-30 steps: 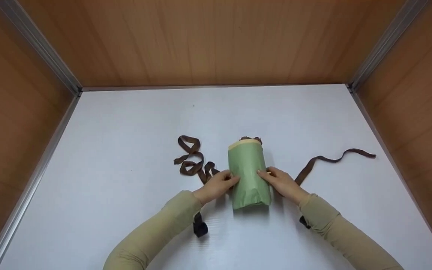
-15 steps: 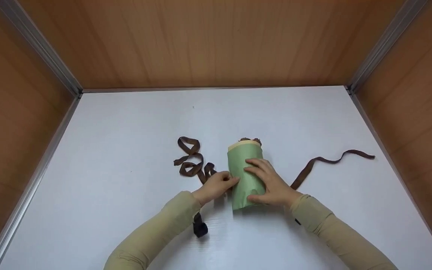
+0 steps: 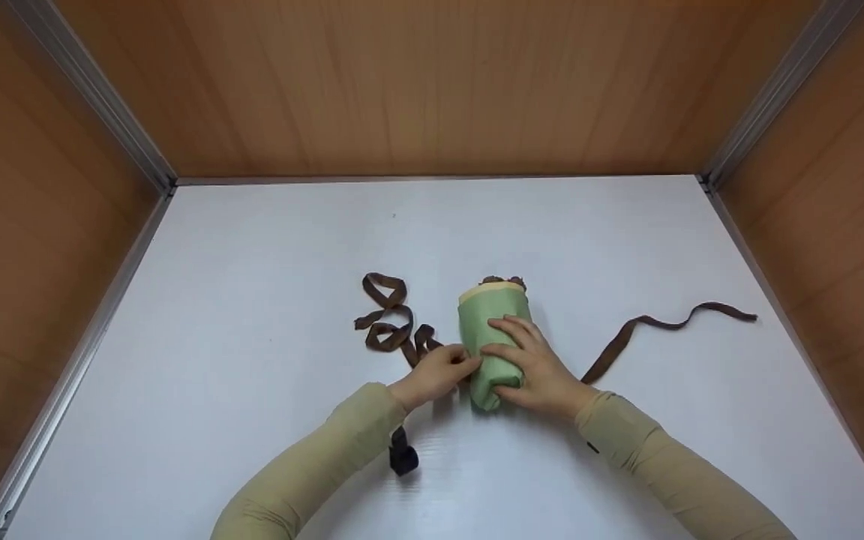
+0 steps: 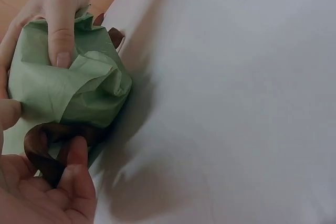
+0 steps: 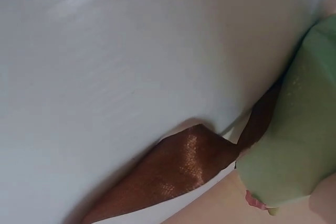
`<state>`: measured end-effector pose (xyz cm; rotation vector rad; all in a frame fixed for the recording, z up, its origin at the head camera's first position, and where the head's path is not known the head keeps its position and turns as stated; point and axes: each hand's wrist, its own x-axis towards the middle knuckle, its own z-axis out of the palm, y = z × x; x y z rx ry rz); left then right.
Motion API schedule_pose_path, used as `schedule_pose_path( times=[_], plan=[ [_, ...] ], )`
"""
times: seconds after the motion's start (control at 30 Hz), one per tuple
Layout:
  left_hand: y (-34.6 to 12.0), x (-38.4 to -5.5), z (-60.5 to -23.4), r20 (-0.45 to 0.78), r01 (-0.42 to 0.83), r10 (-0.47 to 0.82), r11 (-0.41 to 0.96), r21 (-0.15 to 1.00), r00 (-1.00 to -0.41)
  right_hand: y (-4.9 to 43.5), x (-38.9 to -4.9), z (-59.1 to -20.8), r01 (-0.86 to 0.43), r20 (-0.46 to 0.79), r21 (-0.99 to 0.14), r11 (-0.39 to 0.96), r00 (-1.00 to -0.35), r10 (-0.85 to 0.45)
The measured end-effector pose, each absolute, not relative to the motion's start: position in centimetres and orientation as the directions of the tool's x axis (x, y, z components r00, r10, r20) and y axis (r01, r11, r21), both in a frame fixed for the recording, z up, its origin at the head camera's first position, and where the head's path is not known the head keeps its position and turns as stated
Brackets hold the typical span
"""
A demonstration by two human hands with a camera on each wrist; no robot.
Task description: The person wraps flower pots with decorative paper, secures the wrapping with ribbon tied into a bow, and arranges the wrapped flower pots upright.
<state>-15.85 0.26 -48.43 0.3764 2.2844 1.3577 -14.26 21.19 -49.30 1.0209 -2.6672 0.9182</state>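
Note:
A bundle wrapped in green paper [image 3: 481, 311], with a pale yellow band at its far rim and brownish tips poking out, lies mid-table. My left hand [image 3: 432, 375] is at its left side, pinching a loop of brown ribbon [image 4: 42, 156] between thumb and fingers. Over the bundle's right side my right hand [image 3: 544, 375] grips with spread, bent fingers. Its thumb [image 4: 62, 40] presses into the crumpled near end of the paper. On the right, the ribbon [image 5: 173, 174] comes out from beneath the bundle, where a small pink-red edge [image 5: 254, 199] shows.
Loose ribbon coils [image 3: 387, 315] lie left of the bundle, and a single tail [image 3: 657, 322] trails off to the right. A black strap piece [image 3: 403, 459] hangs by the left sleeve. Wood-grain panels [image 3: 432, 90] border the white table at the back and sides.
My right hand has gone from pinching the bundle's right edge to lying across it, and the near paper end is now folded in. The left hand keeps its place.

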Motion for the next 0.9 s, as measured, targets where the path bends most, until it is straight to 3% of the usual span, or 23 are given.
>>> schedule_pose_path(
  times=[0.57,0.63,0.73,0.83,0.9],
  plan=[
    [-5.1,-18.4,-46.7,-0.117,0.059,0.263,0.577,0.815,-0.958,21.2,-14.2,-49.9,-0.613,0.373,-0.541,0.576,-0.788,-0.489],
    [-5.6,-18.7,-47.1,-0.060,0.148,0.284,0.654,0.741,-0.957,21.2,-14.2,-49.9,-0.608,0.370,-0.546,0.576,-0.792,-0.486],
    [-6.1,-18.8,-48.0,-0.026,0.289,0.359,0.790,0.540,-0.933,21.1,-14.1,-49.9,-0.608,0.372,-0.543,0.579,-0.793,-0.483],
    [-6.6,-18.7,-48.7,-0.079,0.380,0.431,0.856,0.349,-0.899,21.1,-14.1,-49.9,-0.607,0.373,-0.541,0.582,-0.794,-0.480],
    [-7.0,-18.7,-49.0,-0.143,0.378,0.435,0.874,0.306,-0.889,21.1,-14.0,-49.9,-0.607,0.374,-0.540,0.583,-0.794,-0.480]
  ],
)
